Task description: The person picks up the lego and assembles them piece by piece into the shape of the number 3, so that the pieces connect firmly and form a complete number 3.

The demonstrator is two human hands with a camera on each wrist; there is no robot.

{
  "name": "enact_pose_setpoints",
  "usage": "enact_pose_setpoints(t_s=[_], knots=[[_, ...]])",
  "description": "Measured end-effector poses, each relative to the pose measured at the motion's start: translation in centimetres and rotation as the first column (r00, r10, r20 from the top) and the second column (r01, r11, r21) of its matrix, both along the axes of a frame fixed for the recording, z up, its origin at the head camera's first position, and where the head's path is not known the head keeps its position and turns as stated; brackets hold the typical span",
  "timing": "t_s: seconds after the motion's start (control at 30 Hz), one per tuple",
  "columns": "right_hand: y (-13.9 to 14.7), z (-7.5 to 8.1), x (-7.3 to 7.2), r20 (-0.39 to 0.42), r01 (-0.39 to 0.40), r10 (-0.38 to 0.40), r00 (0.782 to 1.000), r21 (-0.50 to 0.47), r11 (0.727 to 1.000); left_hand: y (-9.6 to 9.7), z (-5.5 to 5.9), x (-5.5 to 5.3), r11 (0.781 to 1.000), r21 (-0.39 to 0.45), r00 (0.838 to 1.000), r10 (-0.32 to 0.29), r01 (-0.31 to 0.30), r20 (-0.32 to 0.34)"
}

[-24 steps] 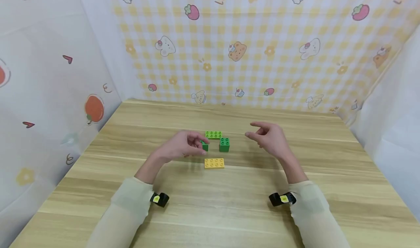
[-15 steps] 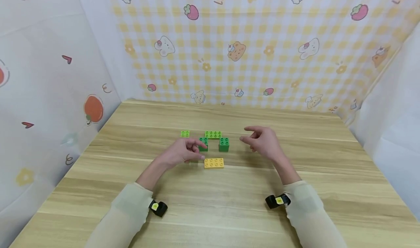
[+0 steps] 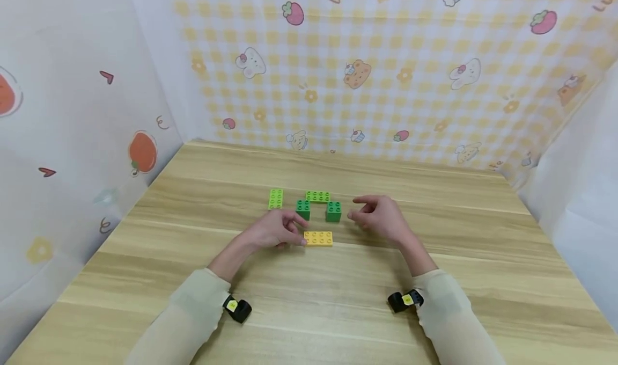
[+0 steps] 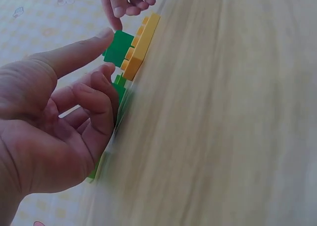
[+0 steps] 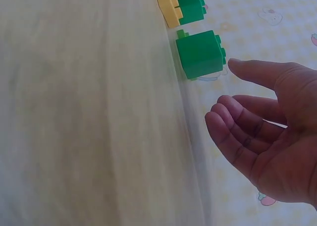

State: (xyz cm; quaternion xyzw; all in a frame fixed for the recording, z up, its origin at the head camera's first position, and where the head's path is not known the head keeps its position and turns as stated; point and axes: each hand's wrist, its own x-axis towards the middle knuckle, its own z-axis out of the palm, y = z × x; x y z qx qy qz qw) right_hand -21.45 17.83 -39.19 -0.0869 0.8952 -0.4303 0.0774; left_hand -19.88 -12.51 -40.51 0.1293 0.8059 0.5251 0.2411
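Observation:
In the head view my left hand (image 3: 277,230) hovers by the left end of a yellow toy building brick (image 3: 319,239). Its thumb tip overlaps the brick's edge there; whether they touch I cannot tell. The left wrist view shows loosely bent fingers and nothing held. My right hand (image 3: 382,219) hangs in the air, thumb and index finger apart, to the right of a dark green brick (image 3: 333,212). A second dark green brick (image 3: 303,210) stands farther left. Behind them lies a flat light green brick (image 3: 317,196), and another light green brick (image 3: 276,198) lies beyond the left hand.
All the bricks sit on a wood-grain table (image 3: 309,300). A yellow checked cloth (image 3: 328,107) hangs behind it, with white cloth on both sides. Each wrist wears a small black camera (image 3: 237,308).
My left hand has drawn down from the left dark green brick towards the yellow one, uncovering the light green brick at left. My right hand has come closer to the bricks. The view has shifted slightly.

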Motion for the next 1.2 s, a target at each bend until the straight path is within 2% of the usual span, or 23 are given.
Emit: enact_pose_setpoints(t_s=[0.33, 0.5, 0.73, 0.93, 1.2], knots=[[-0.1, -0.9, -0.1, 0.015, -0.065, 0.065, 0.998, -0.016, 0.998, 0.4, -0.4, 0.1, 1.0, -0.017, 0.999, -0.002, 0.001, -0.04], [-0.4, -1.0, -0.3, 0.05, -0.069, 0.07, 0.996, -0.021, 0.997, 0.7, -0.6, 0.1, 0.999, -0.048, 0.996, 0.004, -0.008, -0.084], [-0.5, -0.5, -1.0, 0.072, -0.056, 0.056, 0.996, -0.011, 0.998, 1.5, -0.3, -0.6, 0.995, -0.093, 0.993, 0.026, -0.037, -0.117], [-0.7, -0.5, -1.4, 0.071, -0.06, 0.061, 0.996, -0.015, 0.998, 1.7, -0.1, -0.7, 0.994, -0.103, 0.992, 0.033, -0.045, -0.122], [-1.6, -1.0, -1.3, 0.105, -0.067, 0.069, 0.992, -0.015, 0.998, 1.1, -0.5, -0.1, 0.988, -0.141, 0.993, 0.041, -0.056, -0.107]])
